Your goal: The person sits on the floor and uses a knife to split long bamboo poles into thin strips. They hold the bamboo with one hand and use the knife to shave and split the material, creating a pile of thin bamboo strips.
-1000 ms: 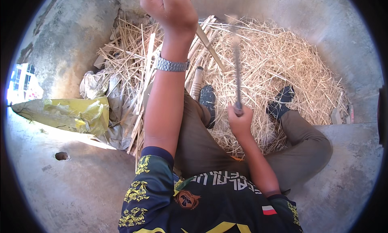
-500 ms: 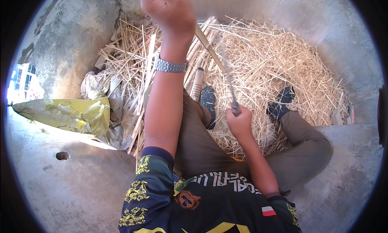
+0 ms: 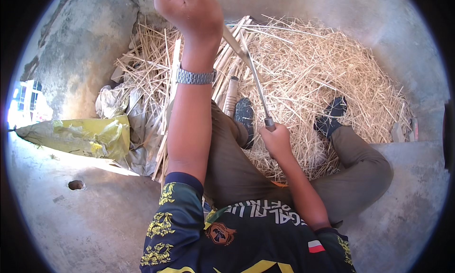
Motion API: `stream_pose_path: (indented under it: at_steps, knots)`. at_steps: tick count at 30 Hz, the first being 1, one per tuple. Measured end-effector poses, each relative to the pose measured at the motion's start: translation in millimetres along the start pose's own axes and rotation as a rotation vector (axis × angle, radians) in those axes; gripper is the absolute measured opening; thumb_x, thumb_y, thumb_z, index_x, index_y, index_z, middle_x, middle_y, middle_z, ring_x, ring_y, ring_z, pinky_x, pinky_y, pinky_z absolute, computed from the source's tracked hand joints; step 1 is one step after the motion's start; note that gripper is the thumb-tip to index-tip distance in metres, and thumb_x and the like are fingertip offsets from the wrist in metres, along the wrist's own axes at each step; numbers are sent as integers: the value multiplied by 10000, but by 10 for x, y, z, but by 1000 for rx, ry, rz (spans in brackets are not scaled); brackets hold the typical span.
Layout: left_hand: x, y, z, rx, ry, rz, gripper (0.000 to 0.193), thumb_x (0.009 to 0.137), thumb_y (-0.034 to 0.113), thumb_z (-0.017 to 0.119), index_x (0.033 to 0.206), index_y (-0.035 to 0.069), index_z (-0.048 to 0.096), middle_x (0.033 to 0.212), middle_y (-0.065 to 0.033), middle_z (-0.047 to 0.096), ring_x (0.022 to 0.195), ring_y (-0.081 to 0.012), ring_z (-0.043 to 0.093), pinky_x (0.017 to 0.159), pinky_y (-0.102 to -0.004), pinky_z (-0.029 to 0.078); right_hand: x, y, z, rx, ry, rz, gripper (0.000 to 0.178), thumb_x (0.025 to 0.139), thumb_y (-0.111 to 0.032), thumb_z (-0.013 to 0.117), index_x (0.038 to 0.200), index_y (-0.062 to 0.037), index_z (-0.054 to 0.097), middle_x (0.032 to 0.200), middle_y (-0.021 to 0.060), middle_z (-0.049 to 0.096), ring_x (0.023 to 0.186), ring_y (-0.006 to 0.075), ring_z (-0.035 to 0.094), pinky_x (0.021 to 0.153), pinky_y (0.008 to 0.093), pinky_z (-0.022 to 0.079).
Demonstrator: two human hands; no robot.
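My left hand [image 3: 189,10], with a metal watch at the wrist, is raised at the top edge, its fingers closed and partly out of view. From behind it slants a pale bamboo strip [image 3: 233,41], which it appears to grip. In front of my torso my right hand [image 3: 277,139] is wrapped round the dark handle of a long knife [image 3: 259,87]. The narrow blade points up and left, its upper part crossing the strip's lower end. Whether blade and strip touch is hard to tell.
Thin shavings [image 3: 308,69] heap around my dark-shod feet. Split bamboo strips [image 3: 161,59] lie in a pile at the left. Beside my left-side foot is a ridged round piece [image 3: 231,96]. A yellow sack [image 3: 95,136] lies at the left, near a concrete wall [image 3: 90,40].
The knife blade, blurred before, now shows sharply and lies higher along the strip, toward my left hand. Both hands have shifted slightly to the left.
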State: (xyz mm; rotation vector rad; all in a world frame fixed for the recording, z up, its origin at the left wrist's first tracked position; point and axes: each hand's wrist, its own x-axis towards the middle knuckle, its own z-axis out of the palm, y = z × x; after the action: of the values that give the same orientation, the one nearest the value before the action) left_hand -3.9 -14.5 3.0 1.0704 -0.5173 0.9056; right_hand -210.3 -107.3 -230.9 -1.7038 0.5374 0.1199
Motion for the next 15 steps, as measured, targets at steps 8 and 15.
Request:
stream_pose_path:
  at_steps: [8,15]
  knots:
    - [-23,116,35,63,33,-6,351,1086,389,446,925,81,497,603,63,363,461,-29,339,398,-204,264,52,80,-14,-99,45,-2,254,788,-191,660,689,33,592,583,99,590,542,184,564,561,376,460]
    - [-50,114,87,36,0,-9,353,1086,385,447,923,78,506,601,67,365,455,-21,340,391,-197,273,202,289,7,299,-223,299,255,801,-198,659,693,22,587,597,101,594,543,210,567,563,375,454]
